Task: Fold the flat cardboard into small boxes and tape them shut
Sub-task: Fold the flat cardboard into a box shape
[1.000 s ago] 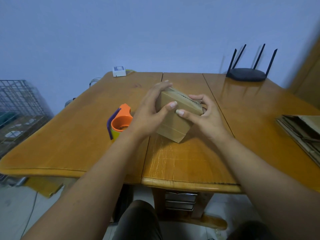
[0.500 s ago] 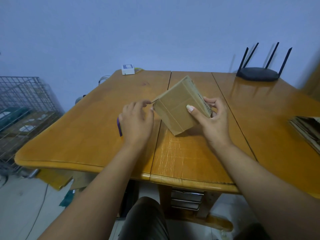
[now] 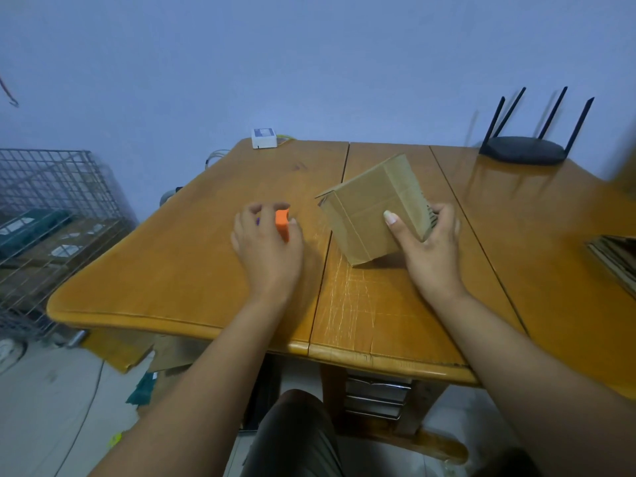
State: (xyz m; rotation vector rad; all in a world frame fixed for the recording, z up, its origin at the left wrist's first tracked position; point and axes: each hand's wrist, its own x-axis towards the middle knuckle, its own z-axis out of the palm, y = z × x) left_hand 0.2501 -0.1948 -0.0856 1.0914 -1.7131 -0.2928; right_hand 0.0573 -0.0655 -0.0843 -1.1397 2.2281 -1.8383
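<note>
A small brown cardboard box [image 3: 368, 208] stands tilted on one corner in the middle of the wooden table [image 3: 165, 270]. My right hand [image 3: 428, 246] grips its right side, thumb on the front face and fingers behind. To the left, my left hand [image 3: 266, 246] lies over the orange tape dispenser [image 3: 283, 222], fingers curled around it; only its orange top and a bit of purple show.
A black router [image 3: 523, 154] with several antennas stands at the back right. A stack of flat cardboard [image 3: 616, 259] lies at the right edge. A small white device [image 3: 263, 137] sits at the far edge. A wire cage [image 3: 51, 215] stands left of the table.
My left hand has left the box and closed over the tape dispenser. My right hand alone now holds the box, tipped up on its corner.
</note>
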